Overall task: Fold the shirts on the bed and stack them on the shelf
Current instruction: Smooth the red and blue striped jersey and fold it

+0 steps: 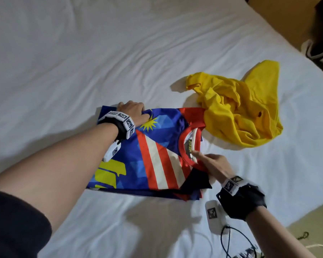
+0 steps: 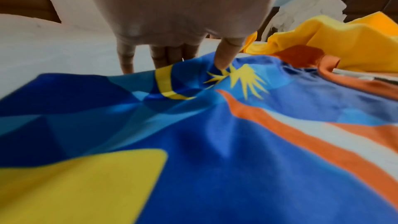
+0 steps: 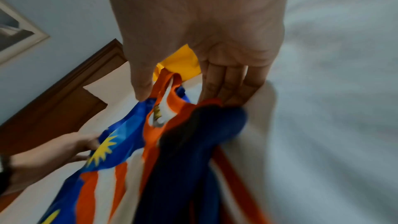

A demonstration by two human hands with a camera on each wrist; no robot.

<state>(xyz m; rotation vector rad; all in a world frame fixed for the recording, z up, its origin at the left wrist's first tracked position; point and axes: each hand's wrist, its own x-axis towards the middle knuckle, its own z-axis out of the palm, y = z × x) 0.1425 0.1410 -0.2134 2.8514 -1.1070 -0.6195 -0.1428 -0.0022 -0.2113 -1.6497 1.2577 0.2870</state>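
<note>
A blue shirt with red and white stripes and a yellow star (image 1: 153,151) lies folded into a rectangle on the bed, its red collar (image 1: 185,146) facing right. My left hand (image 1: 138,110) grips its far left edge. In the left wrist view the thumb (image 2: 223,60) presses into the fabric by the star while the fingers (image 2: 163,57) dip behind the edge. My right hand (image 1: 203,161) holds the shirt at the collar, thumb (image 3: 142,89) over the neck opening, fingers (image 3: 226,84) tucked under the near fold. A crumpled yellow shirt (image 1: 241,108) lies just beyond.
The white bed sheet (image 1: 82,62) stretches far and left. The bed's right edge meets the floor (image 1: 315,220). Cables (image 1: 231,239) trail at the near right. A pillow (image 2: 64,9), a wooden headboard (image 3: 64,91) and crumpled white cloth (image 2: 308,6) stand behind. No shelf is in view.
</note>
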